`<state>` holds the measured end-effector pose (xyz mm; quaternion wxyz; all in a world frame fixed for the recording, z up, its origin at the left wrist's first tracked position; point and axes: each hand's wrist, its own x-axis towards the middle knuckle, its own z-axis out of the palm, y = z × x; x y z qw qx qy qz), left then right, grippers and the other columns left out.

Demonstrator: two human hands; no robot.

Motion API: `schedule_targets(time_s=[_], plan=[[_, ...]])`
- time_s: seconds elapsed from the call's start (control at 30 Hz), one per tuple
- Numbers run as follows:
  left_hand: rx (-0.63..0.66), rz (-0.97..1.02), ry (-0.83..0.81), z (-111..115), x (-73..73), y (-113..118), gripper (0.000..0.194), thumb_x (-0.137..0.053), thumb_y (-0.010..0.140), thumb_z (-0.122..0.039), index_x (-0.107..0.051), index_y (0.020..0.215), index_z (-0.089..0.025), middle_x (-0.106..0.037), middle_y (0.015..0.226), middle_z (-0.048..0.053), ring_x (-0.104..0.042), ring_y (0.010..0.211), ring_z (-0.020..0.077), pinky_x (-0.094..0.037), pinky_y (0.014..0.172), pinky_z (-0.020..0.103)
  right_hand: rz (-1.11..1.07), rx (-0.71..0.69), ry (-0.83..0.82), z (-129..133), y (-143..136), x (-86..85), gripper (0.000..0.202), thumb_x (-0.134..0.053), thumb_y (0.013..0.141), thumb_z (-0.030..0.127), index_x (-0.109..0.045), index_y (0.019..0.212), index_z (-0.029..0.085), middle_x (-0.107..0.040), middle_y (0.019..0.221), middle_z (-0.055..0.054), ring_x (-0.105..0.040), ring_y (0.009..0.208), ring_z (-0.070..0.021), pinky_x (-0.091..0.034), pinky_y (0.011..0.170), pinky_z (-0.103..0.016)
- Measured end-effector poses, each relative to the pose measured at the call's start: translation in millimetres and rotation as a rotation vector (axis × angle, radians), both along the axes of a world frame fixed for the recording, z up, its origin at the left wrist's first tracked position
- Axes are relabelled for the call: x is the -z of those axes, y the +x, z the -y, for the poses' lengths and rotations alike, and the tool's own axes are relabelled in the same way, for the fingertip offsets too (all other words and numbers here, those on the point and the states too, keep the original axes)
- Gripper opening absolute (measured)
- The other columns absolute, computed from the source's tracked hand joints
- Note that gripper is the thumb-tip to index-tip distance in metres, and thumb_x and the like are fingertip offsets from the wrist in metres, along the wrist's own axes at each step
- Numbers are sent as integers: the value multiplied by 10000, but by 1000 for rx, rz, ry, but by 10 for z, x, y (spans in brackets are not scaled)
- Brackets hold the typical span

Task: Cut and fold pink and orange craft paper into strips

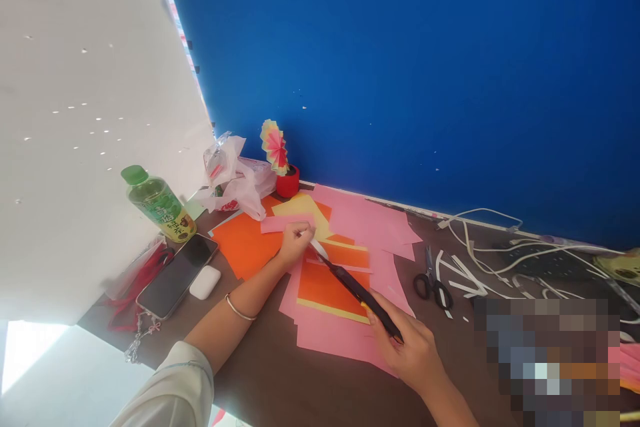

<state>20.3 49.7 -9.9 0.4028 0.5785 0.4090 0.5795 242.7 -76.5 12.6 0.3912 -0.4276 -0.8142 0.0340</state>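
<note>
My left hand is closed in a pinch on a narrow white paper strip, which curls out to the right of the fingers. My right hand grips a long black glue gun with a yellow part under the fingers. Its thin tip points at the strip, close to it; whether they touch I cannot tell. Beneath lie orange paper with yellow edges and large pink sheets. Beyond my left hand are a yellow sheet and another orange sheet.
Black-handled scissors and white paper strips lie at right, near white cables. A green-capped bottle, phone and white case stand left. A paper flower in a red pot and plastic bag are behind.
</note>
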Motion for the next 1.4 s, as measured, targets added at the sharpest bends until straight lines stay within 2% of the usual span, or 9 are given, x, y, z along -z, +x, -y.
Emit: schedule_targets(time_s=[0.2,0.47,0.87,1.1,1.4], plan=[[23,8,4,-4,-4,-6,393,-478,750,-325,-248,467,-180,-207,509,-48,-194,498,82,-184,494,247,-15,72,60,-11,2,26,348,-537,822,156,-552,1168,181,-715,921,-61,-691,694,-171,-577,659,-237],[25,17,12,-10,8,-5,388,-473,752,-314,-245,470,-178,-201,514,-47,-189,498,81,-180,495,248,7,53,64,-15,-36,-30,336,-532,820,138,-556,1153,170,-716,909,-59,-691,692,-164,-570,674,-228],[19,17,29,-25,47,-12,373,-468,752,-281,-226,486,-182,-185,522,-47,-177,506,82,-172,492,251,-11,51,19,-11,26,27,349,-535,820,145,-547,1167,186,-713,913,-57,-689,699,-160,-572,642,-213],[25,2,13,-28,34,-10,373,-464,743,-290,-223,480,-183,-178,517,-49,-174,499,80,-170,487,248,8,22,11,-10,26,-47,387,-532,822,138,-536,1207,181,-709,951,-64,-690,737,-170,-568,691,-233],[80,-27,-80,-43,-56,5,384,-471,733,-318,-231,466,-182,-160,512,-48,-168,484,70,-169,484,240,68,40,-54,42,43,-146,389,-510,847,165,-513,1236,185,-697,976,-77,-682,784,-196,-553,769,-293]])
